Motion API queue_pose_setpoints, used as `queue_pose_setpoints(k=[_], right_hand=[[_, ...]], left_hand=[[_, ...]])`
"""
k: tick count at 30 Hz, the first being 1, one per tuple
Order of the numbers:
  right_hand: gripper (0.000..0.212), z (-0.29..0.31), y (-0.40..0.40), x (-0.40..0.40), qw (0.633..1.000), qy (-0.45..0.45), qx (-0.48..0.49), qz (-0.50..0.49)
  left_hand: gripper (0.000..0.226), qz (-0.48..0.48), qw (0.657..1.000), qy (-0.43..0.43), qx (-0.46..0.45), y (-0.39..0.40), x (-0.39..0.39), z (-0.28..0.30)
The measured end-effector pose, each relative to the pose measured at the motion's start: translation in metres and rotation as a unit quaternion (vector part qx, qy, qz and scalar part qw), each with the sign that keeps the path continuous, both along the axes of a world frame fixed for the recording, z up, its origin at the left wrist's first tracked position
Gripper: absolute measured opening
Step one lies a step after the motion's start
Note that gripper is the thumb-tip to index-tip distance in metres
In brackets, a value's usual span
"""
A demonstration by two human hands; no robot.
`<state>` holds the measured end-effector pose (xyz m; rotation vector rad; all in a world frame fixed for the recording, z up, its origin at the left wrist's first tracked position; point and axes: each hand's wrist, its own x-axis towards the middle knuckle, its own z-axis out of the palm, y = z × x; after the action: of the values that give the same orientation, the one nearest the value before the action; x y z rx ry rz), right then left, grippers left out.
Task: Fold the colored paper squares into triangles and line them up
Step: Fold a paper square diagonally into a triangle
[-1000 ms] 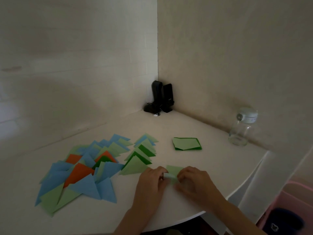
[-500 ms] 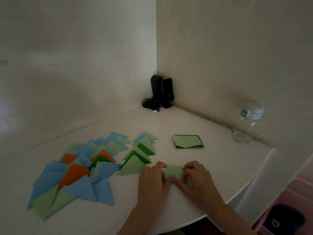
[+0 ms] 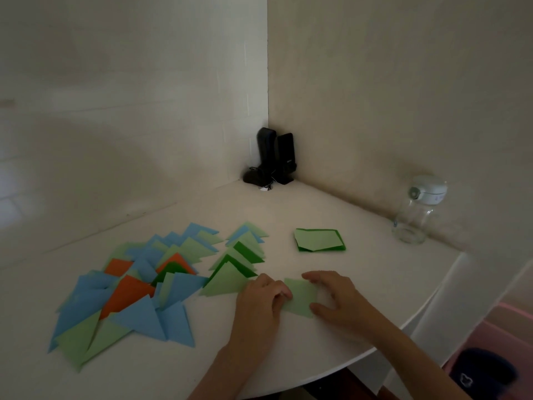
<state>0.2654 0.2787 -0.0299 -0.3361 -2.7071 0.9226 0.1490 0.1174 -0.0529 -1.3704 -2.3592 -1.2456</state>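
While your left hand (image 3: 264, 295) pins one side of the light green paper (image 3: 301, 295) under curled fingers and your right hand (image 3: 334, 298) pinches the other side, match the corners before creasing. Thin, matte sheet; it seems partly folded. Finished triangles (image 3: 230, 280) lie just left of your grip.
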Motion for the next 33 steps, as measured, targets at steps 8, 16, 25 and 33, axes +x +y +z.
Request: queue_pose_setpoints(k=[8,16,25,33], right_hand=[[0.036,0.013,-0.014,0.005,0.998,0.022,0.034,-0.056],[0.034,0.022,-0.036,0.012,0.994,0.057,0.063,-0.072],[0.02,0.025,-0.03,-0.001,0.996,0.013,0.068,-0.051],[0.022,0.013,-0.036,-0.01,0.993,-0.021,0.047,-0.109]], left_hand=[[0.015,0.001,0.983,0.149,-0.104,-0.015,0.007,0.023],[0.03,0.014,0.972,0.191,-0.133,-0.021,0.027,0.025],[0.01,0.02,0.99,0.122,-0.068,-0.033,0.013,0.016],[0.017,0.132,0.989,0.05,-0.042,-0.031,0.012,0.009]])
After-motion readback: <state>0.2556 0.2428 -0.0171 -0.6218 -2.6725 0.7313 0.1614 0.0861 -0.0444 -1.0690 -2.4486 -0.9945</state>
